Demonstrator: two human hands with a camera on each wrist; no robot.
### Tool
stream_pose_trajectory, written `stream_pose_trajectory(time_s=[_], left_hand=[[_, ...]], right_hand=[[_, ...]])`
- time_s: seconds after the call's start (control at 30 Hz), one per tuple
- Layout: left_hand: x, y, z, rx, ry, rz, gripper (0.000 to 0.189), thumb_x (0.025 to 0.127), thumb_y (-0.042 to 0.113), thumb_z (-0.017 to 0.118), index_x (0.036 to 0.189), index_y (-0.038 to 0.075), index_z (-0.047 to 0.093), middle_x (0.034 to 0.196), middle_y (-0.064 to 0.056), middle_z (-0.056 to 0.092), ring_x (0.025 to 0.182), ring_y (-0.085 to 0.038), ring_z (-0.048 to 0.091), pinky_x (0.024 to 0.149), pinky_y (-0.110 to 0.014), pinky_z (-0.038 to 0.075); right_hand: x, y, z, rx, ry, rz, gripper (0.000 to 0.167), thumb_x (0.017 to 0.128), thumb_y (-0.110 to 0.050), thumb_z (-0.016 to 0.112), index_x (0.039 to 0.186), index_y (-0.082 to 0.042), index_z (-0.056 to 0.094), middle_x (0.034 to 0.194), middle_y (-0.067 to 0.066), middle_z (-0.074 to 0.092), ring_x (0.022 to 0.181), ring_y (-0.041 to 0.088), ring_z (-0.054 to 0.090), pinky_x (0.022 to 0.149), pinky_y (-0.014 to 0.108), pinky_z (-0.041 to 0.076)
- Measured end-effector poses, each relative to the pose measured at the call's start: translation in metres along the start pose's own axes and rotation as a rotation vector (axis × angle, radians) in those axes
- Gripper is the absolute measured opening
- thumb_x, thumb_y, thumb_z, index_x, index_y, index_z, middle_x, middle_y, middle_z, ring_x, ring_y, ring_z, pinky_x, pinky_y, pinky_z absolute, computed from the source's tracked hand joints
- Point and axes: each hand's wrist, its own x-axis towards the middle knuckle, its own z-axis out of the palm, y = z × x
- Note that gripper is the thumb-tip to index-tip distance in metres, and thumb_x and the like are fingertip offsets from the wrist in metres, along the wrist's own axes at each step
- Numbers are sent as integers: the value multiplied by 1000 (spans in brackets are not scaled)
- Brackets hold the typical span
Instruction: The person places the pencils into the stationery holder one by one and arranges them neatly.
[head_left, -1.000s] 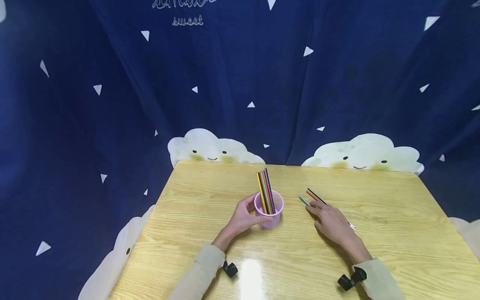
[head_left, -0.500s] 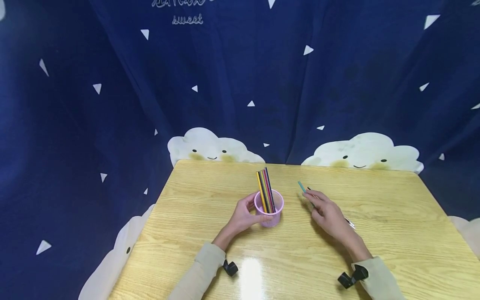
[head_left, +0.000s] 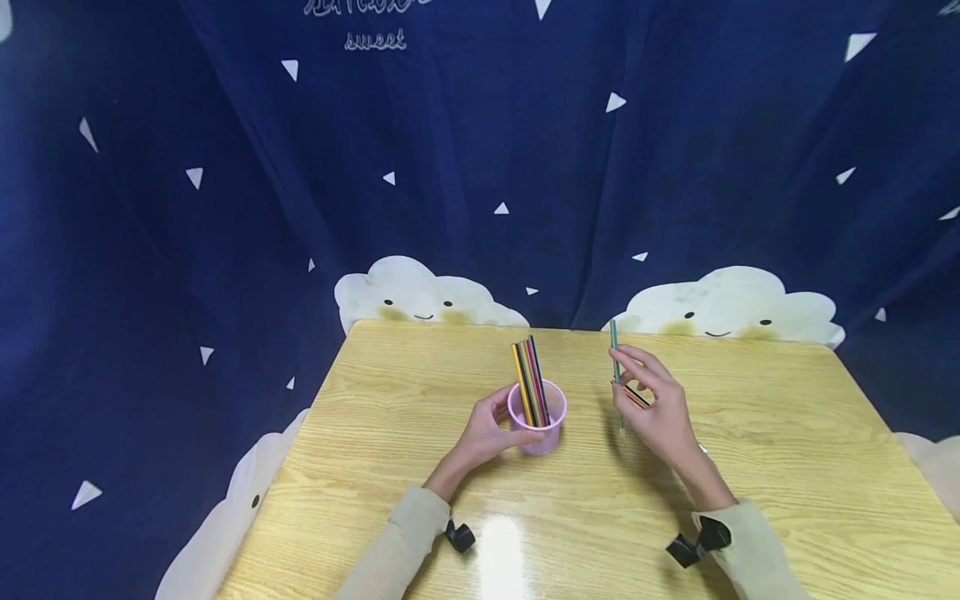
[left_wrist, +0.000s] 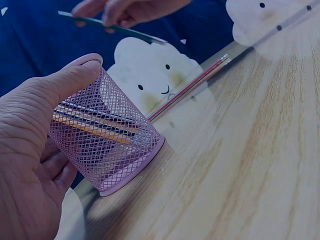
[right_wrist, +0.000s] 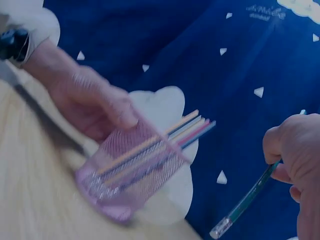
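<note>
A pink mesh pen cup [head_left: 542, 440] stands upright on the wooden table. Several pencils [head_left: 529, 379] lean in it, yellow, red and dark ones among them. My left hand [head_left: 483, 433] grips the cup from its left side, thumb along the near rim. To the right of the cup, my right hand [head_left: 660, 404] pinches a teal pencil [head_left: 615, 337] between thumb and fingers, above the table. In the right wrist view the teal pencil [right_wrist: 250, 196] points its metal eraser end down. Loose pencils [left_wrist: 192, 86], one red, lie on the table behind, partly hidden by the right hand in the head view.
The wooden table [head_left: 420, 375] reaches back to a dark blue curtain [head_left: 465, 125] with white triangles and smiling clouds. Black straps with small devices sit at both wrists [head_left: 459, 535]. Light glares off the near part of the tabletop.
My right hand has picked the teal pencil off the table, raised it and turned it nearly upright. The left hand and the cup have stayed put.
</note>
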Motion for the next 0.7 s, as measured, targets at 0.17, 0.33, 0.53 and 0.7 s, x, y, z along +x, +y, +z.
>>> stream_pose_trajectory(time_s=[0.17,0.33,0.53,0.7], left_hand=[[0,0,0,6,2,3,79,77,6,91,148,8,57,140,-7,67,129,-22,63,115,-37,48],[-1,0,0,2,3,8,78,77,7,91,147,7,57,139,-9,67,128,-25,63,114,-39,48],[-1,1,0,13,-3,-1,80,78,6,91,149,10,56,140,-6,67,129,-23,63,115,-39,48],[-1,1,-1,21,-8,-3,79,78,7,91,149,12,56,139,-6,67,129,-24,63,115,-42,47]], right_hand=[[22,-34,6,104,71,-37,54,71,31,68,123,15,67,126,33,64,82,16,67,75,15,43],[31,-38,17,205,107,-56,52,72,32,69,122,19,66,125,37,61,84,15,69,74,17,45],[32,-21,38,234,127,-36,56,72,32,73,125,15,67,129,31,62,87,11,69,74,23,46],[33,-30,55,238,121,-40,54,72,31,73,123,16,67,127,34,62,86,16,70,76,25,47]])
